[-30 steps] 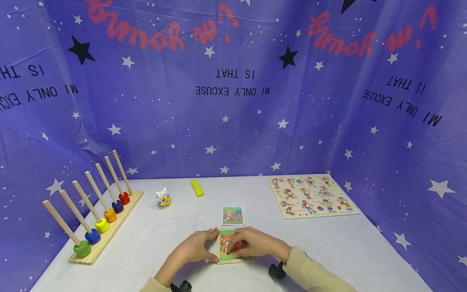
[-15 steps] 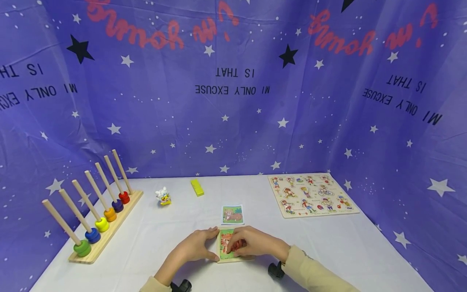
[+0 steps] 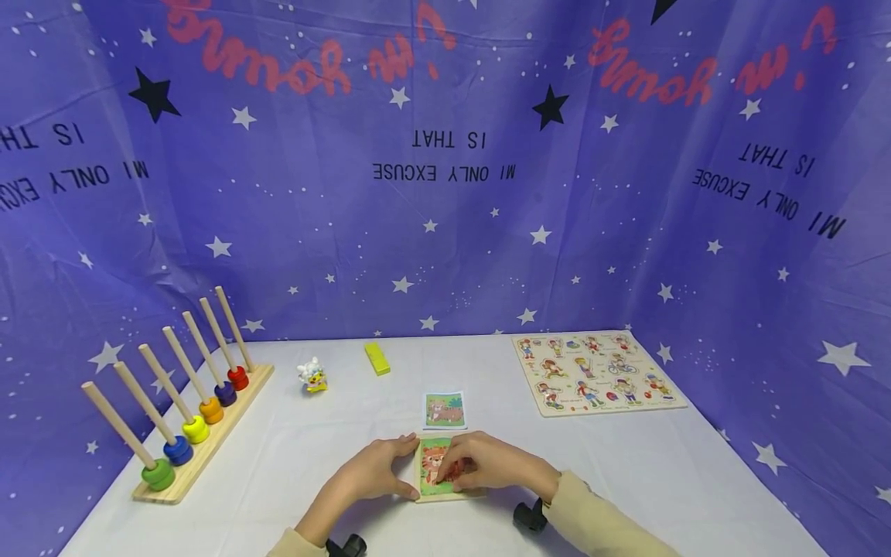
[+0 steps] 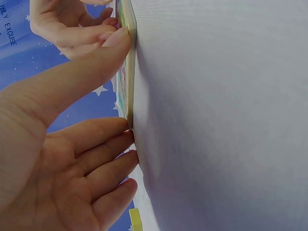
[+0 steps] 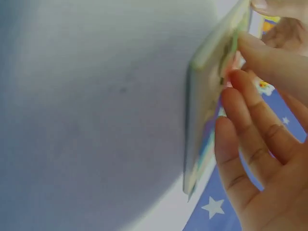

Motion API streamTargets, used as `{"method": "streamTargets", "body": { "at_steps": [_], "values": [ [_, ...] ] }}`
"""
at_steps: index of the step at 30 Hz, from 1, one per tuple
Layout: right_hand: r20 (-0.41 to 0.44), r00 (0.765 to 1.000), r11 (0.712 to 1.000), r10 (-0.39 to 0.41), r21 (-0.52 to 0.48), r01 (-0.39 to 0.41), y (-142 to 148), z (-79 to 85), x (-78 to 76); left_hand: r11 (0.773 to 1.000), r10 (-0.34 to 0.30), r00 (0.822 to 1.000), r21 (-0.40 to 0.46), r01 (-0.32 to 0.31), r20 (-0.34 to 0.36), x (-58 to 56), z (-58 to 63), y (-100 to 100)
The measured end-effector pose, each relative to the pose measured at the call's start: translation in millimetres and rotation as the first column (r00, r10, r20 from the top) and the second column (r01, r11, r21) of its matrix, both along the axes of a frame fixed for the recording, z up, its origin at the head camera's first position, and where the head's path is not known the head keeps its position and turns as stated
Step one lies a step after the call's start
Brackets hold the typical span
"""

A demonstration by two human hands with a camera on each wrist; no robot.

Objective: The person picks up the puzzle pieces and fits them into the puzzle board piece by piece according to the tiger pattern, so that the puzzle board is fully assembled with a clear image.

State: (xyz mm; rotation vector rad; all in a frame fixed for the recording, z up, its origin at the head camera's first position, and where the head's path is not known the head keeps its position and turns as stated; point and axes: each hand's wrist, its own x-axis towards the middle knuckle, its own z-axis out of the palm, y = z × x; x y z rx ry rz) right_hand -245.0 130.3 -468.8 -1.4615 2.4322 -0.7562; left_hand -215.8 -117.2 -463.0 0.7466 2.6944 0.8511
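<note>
A small wooden jigsaw puzzle in a shallow tray (image 3: 452, 498) lies in front of me, with a red tiger picture on green (image 3: 428, 456). My left hand (image 3: 379, 468) holds the tray's left side, thumb at the near corner and fingertips at the far one. The right hand (image 3: 490, 463) is bent over the picture and pinches a puzzle piece (image 5: 235, 41) between thumb and fingers; most of that piece is hidden. In the right wrist view, bare wood shows at the tray's right end (image 5: 204, 91). A picture card (image 3: 444, 410) of an animal lies just beyond the tray.
A wooden peg stand (image 3: 202, 456) with coloured rings stands at left. Farther back are a small white-and-yellow toy figure (image 3: 312, 376) and a yellow block (image 3: 377, 359). At back right lies a large peg puzzle board (image 3: 599, 375). A purple starry cloth (image 3: 445, 255) hangs behind.
The right thumb and fingertips have shifted slightly to the right over the puzzle, so more of the tiger picture shows. The left hand and the tray have stayed put.
</note>
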Motion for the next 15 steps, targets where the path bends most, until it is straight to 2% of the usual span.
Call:
{"method": "streamTargets", "body": {
  "at_steps": [5, 15],
  "values": [
    [-0.007, 1.000, 1.000, -0.017, -0.026, 0.016, 11.4, 2.7, 3.0, 1.000, -0.001, 1.000, 0.004, 0.001, 0.004, -0.2, -0.4, 0.2],
    [0.062, 0.986, 0.987, -0.152, -0.033, 0.155, 42.7, 9.0, 9.7, 1.000, 0.004, 1.000, 0.018, -0.005, 0.015, 1.1, 0.4, 0.5]
  ]
}}
